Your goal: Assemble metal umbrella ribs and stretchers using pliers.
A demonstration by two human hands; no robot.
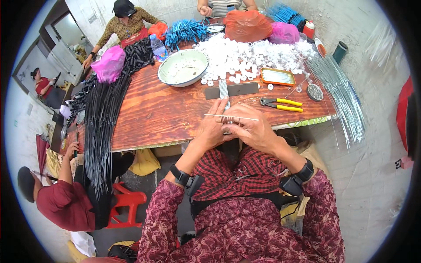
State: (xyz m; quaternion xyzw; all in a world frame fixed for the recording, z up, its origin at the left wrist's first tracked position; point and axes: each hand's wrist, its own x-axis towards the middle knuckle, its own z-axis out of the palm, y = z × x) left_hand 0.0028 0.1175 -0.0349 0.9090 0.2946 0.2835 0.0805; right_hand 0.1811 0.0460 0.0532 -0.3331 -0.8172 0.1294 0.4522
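My left hand and my right hand meet at the near edge of the wooden table. Together they pinch a small bundle of thin metal rods that runs away from me across a dark flat block. One thin rod lies crosswise over my fingers. Both wrists wear black bands.
Yellow-handled pliers lie right of my hands. A pile of small white plastic caps, a pale enamel bowl, an orange tray, silver rods at right, black rods at left. Other people sit around the table.
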